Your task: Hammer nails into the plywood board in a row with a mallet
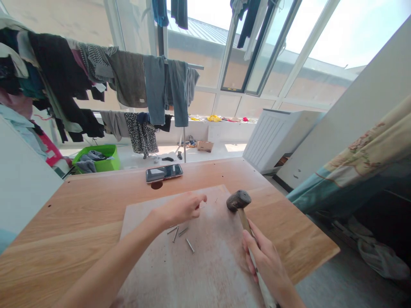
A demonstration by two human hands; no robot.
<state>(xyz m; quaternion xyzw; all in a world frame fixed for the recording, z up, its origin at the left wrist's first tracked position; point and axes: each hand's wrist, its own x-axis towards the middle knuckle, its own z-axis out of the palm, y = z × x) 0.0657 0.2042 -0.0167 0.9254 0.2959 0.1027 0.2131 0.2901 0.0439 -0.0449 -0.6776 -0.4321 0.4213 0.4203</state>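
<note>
In my right hand [261,248] is a hammer [239,200], gripped by its pale wooden handle. Its dark metal head is raised at the right edge of a whitish board [154,273]. My left hand [186,207] hovers over the upper part of that board, fingers curled in, the thumb and index finger close together. Whatever the fingertips hold, if anything, is too small to make out. Just right of them a thin, faint nail-like thing [216,199] shows at the board. Several loose nails [190,245] lie on the board below my left hand.
The board rests on a wooden table [38,239]. A phone [164,173] lies near the far edge beside a round hole. Beyond stand a green basin [116,160] with clothes, a rack of laundry [128,81], and a white cabinet [269,132]. A curtain [362,158] hangs at right.
</note>
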